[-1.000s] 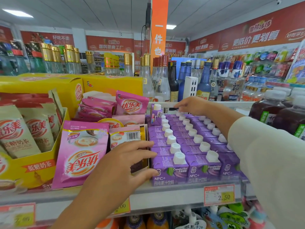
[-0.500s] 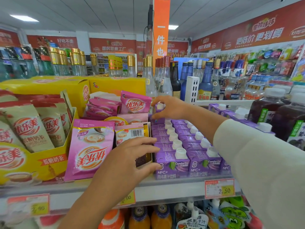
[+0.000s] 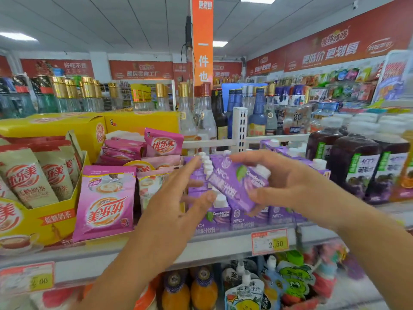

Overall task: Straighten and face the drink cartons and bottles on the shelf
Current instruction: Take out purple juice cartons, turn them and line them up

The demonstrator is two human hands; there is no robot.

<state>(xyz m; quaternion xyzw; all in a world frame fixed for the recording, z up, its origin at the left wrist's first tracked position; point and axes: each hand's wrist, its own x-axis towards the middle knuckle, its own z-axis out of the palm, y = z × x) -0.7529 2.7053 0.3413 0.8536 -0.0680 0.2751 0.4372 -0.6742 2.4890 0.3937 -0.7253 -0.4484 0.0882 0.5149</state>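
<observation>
The right hand [image 3: 290, 186] has its grip clamped on a purple carton [image 3: 232, 182], with digits above and below it, holding it just over the rows of purple cartons [image 3: 220, 214] on the shelf [image 3: 223, 245]. The left hand [image 3: 176, 204] hovers at the left edge of those rows with its grip apart and fingers spread; I cannot tell whether it touches anything. The held carton is tilted, its white cap toward the palm. Pink pouches [image 3: 107, 204] stand left of the rows and dark juice bottles [image 3: 355, 162] stand right of them. A price tag [image 3: 269, 241] hangs below them.
</observation>
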